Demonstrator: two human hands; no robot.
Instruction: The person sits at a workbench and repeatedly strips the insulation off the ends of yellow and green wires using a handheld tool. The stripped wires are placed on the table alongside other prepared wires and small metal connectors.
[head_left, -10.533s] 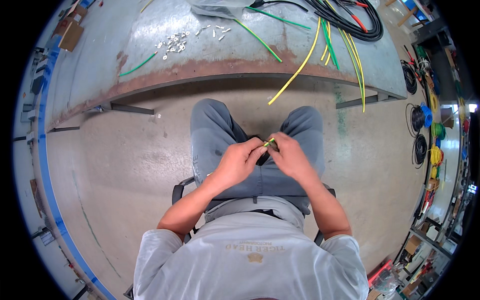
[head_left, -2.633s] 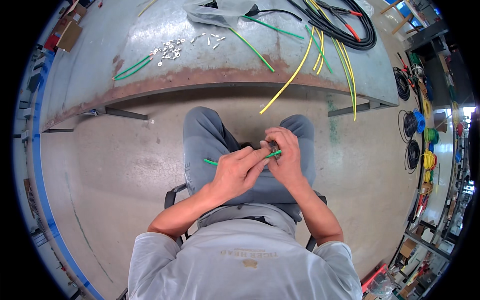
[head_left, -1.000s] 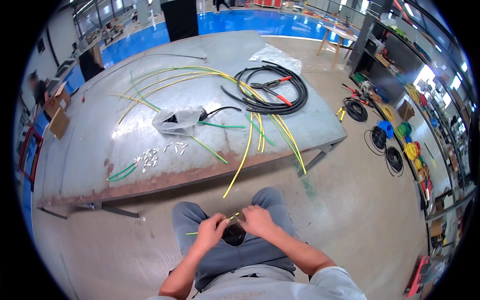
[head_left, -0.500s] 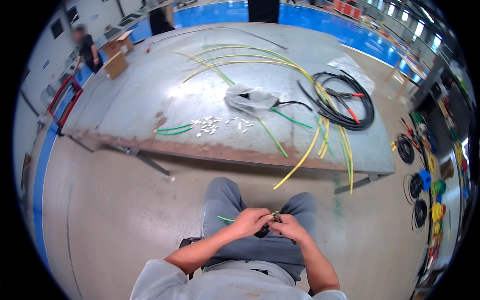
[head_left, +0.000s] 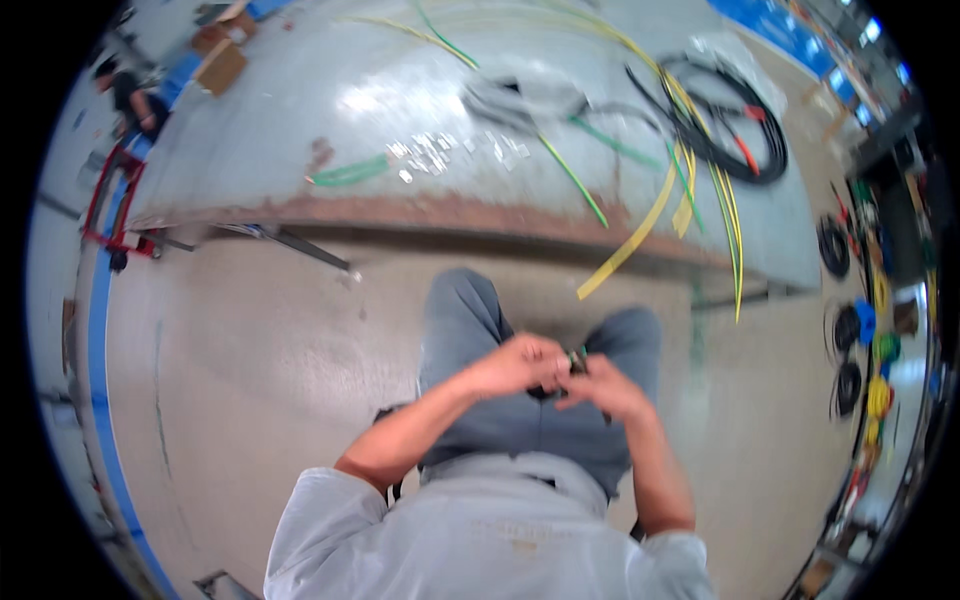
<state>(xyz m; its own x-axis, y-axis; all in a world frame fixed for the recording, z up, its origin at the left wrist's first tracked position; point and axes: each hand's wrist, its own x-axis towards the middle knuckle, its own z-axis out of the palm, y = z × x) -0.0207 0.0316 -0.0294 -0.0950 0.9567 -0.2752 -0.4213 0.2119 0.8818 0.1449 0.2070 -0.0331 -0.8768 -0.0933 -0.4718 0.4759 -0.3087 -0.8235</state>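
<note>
Over my lap, my left hand [head_left: 522, 365] and my right hand [head_left: 610, 388] meet with fingers closed. A short bit of green wire [head_left: 579, 356] shows between the fingertips, with my left hand pinching it. My right hand's fingers close around a dark hand tool [head_left: 574, 366]; motion blur and the fingers hide its exact kind. On the table [head_left: 420, 208] ahead lie small white pieces [head_left: 425, 155] in a loose scatter. Beside them rest green wires [head_left: 350, 172].
Yellow wires [head_left: 630, 240] overhang the table's near edge. A black cable coil [head_left: 775, 140] with red-orange parts lies at the right, near a plastic-wrapped bundle [head_left: 525, 103]. A red cart frame [head_left: 110, 200] and a person [head_left: 135, 100] are at the far left; wire coils [head_left: 848, 388] line the right.
The view has tilted down, so table and hands sit higher in the picture. The green wire end that stuck out left of my left hand no longer shows. Both hands stay together.
</note>
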